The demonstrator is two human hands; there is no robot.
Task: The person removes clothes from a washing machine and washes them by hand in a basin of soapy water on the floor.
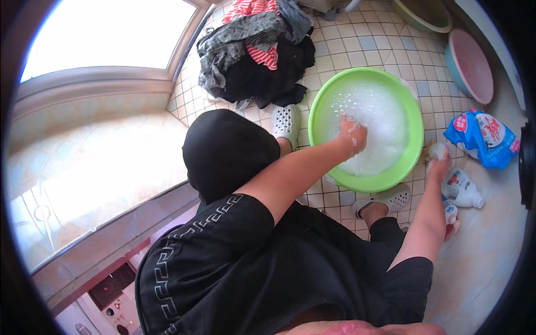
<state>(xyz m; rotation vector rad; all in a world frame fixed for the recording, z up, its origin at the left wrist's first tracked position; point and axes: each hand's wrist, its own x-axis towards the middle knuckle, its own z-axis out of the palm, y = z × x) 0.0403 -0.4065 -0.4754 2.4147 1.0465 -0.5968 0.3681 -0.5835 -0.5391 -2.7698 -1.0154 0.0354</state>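
Observation:
A light green plastic basin (365, 185) stands on the tiled floor before me, holding water covered with white suds (377, 113). My left hand (354, 133) reaches into it; foam clings to the wrist and the fingertips are partly hidden in the suds. Right of the basin, my right hand (439, 165) grips a small roundish whitish object (437, 150), whose exact kind I cannot tell. Close by lie a blue plastic detergent bag (483, 138) and a white plastic bottle (462, 188) with a handle. A smaller bottle (450, 212) is partly behind my forearm.
A heap of dark, grey and red-striped clothes (259, 58) lies on the floor at upper left. A pink and teal basin (471, 67) leans against the wall at right, beside an olive green basin (425, 14). My feet, in white clogs (285, 123), flank the green basin's near side.

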